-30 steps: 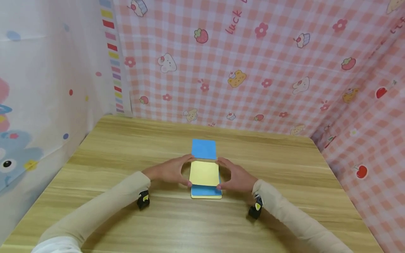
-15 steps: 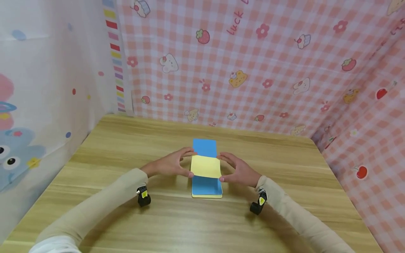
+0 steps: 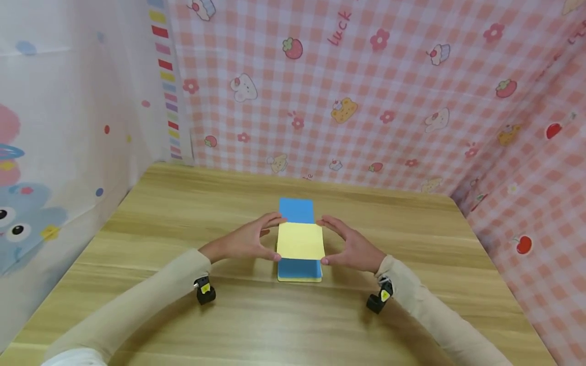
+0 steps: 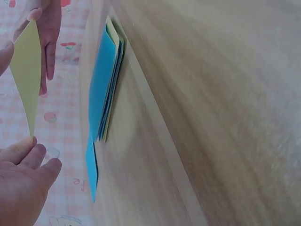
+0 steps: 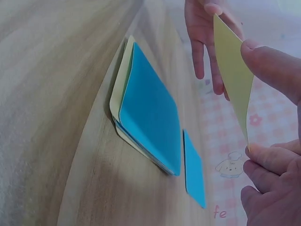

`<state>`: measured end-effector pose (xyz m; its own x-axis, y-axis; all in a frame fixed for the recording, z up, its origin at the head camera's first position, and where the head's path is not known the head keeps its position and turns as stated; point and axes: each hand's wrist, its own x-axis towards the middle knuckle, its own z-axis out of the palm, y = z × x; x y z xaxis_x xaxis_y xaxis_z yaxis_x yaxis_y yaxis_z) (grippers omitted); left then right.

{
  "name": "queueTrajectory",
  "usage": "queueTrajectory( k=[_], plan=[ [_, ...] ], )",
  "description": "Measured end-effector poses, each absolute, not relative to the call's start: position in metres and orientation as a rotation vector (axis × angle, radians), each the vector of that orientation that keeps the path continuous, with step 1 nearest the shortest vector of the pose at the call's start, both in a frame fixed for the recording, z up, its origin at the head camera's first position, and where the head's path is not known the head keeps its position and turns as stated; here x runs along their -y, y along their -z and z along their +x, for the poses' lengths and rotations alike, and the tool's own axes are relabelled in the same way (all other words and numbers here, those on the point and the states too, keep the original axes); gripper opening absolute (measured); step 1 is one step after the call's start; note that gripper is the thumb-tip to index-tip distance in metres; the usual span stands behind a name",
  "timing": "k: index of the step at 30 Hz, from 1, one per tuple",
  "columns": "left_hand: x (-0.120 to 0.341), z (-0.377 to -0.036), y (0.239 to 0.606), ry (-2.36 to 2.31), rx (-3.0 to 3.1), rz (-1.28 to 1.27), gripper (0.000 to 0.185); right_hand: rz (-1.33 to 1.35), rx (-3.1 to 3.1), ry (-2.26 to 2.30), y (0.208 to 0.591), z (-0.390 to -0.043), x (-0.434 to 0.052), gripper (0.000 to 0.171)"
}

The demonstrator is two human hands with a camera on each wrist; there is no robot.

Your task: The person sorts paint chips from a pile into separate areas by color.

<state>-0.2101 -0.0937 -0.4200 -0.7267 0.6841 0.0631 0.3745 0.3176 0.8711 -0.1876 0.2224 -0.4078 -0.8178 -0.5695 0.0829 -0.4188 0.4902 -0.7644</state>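
Between both hands a square yellow card hangs raised over the table, pinched at its side corners by thumbs and fingers. My left hand holds the left edge and my right hand the right edge. Below it lies a small stack of cards with a blue one on top and yellow and blue edges showing beneath. In the head view the raised card hides much of this stack. Just past the stack, a single blue card lies flat on the table.
The wood-grain table ends at a pink checked cloth behind and to the right. A white printed cloth hangs on the left. Each wrist carries a small black camera, the left camera and the right camera.
The yellow card has risen away from the stack in both hands and moved slightly toward the far blue card. More of the blue card on top of the stack shows than at first.
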Motion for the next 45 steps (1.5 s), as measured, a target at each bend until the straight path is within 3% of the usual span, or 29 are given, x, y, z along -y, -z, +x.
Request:
queueTrajectory(
  k=[19, 45],
  plan=[
    [0.096, -0.171, 0.414, -1.396, -2.311, 0.983, 0.104, -0.935, -2.59, 1.215, 0.396, -0.153, -0.218, 0.099],
    [0.095, -0.117, 0.428, -1.33, -2.379, 0.915, 0.106, -1.006, -2.585, 1.084, 0.413, -0.105, -0.22, 0.099]
  ],
)
